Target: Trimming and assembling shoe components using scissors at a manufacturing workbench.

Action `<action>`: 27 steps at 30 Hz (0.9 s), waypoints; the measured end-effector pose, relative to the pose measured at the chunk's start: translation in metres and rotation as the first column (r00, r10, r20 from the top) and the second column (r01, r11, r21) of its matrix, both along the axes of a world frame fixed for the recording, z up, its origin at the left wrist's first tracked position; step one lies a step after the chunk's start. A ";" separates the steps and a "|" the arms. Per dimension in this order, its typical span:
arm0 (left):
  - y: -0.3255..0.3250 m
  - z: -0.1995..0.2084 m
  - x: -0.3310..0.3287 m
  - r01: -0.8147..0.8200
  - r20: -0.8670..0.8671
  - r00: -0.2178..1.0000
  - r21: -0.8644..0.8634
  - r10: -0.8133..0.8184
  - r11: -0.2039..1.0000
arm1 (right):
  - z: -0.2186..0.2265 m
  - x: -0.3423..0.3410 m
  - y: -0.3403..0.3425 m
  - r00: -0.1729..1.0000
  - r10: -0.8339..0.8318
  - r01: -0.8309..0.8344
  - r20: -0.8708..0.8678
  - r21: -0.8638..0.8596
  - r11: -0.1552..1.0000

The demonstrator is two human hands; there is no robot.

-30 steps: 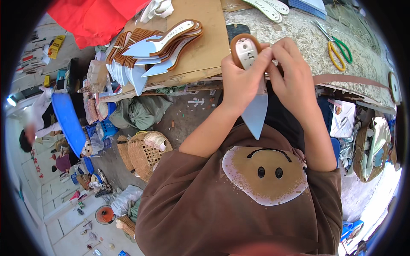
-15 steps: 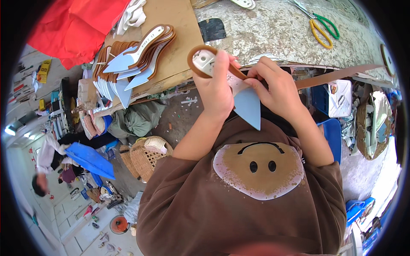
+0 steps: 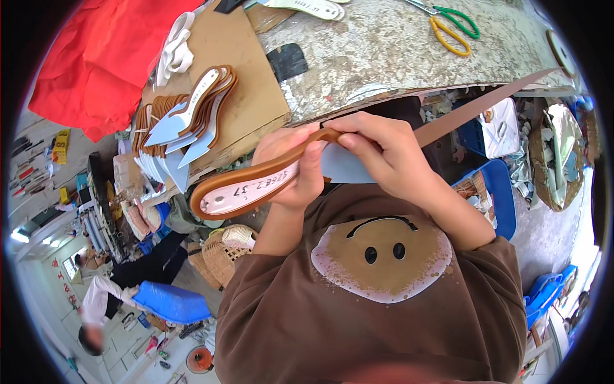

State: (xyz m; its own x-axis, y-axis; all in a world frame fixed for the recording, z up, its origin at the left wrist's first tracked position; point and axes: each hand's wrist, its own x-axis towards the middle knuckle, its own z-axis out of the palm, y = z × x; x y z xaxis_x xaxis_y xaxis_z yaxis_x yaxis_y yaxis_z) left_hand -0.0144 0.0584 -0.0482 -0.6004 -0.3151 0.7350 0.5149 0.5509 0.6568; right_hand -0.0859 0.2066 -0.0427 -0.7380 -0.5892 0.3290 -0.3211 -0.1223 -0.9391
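A shoe insole (image 3: 246,192) lies sideways before my chest, its pale heel end to the left and its light blue pointed part to the right. Brown edging runs around the heel and along the far side. My left hand (image 3: 291,168) is closed on the middle of the insole, thumb on top. At the insole's far edge, my right hand (image 3: 390,152) pinches the brown edging strip (image 3: 476,105), fingers pressed together. Beyond that hand the strip stretches up to a pale disc (image 3: 560,54) at the far right. The fingers hide part of the edge.
Several edged insoles (image 3: 203,112) are stacked on cardboard (image 3: 246,83) at the bench's left. Scissors (image 3: 453,31) with green and yellow handles lie on the worn bench top (image 3: 377,57). Red cloth (image 3: 96,64) is at the far left, a blue bin (image 3: 502,198) at the right. Another person stands farther left.
The insole has turned from upright to sideways, its heel swinging down and left. My left hand has moved lower with it. The right hand still pinches at the edge. The view has shifted slightly.
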 end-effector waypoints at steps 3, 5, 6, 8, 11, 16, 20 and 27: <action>0.003 -0.002 -0.005 -0.075 -0.041 0.996 0.025 0.076 0.997 | 0.004 -0.009 0.000 0.996 0.031 -0.017 -0.086 0.153 0.988; 0.001 -0.005 -0.002 -0.040 0.185 0.979 -0.218 0.082 0.975 | 0.002 -0.020 0.002 0.997 0.053 -0.037 -0.058 0.245 0.969; 0.005 -0.010 -0.006 0.033 0.213 0.977 -0.068 -0.017 0.997 | -0.011 -0.025 0.003 0.994 0.101 -0.109 0.047 0.255 0.961; 0.001 0.010 -0.012 0.211 0.340 0.921 -0.024 -0.191 0.977 | -0.024 -0.022 0.006 0.983 0.137 -0.156 0.126 0.157 0.975; -0.018 0.000 -0.017 0.535 0.445 0.714 0.153 -0.541 0.831 | -0.037 -0.017 0.010 0.957 0.143 -0.193 0.253 0.185 0.964; -0.044 -0.021 -0.006 0.514 0.387 0.554 0.538 -0.737 0.668 | -0.039 -0.033 0.010 0.986 0.143 -0.102 -0.081 0.380 0.919; -0.081 -0.029 0.043 0.357 0.393 0.231 0.817 -0.890 0.453 | -0.026 -0.084 0.015 0.966 0.063 0.086 -0.253 0.537 0.839; -0.181 -0.056 0.184 -0.178 0.390 0.290 0.919 -0.874 0.351 | -0.074 -0.225 0.115 0.699 -0.090 0.667 -0.709 0.601 0.440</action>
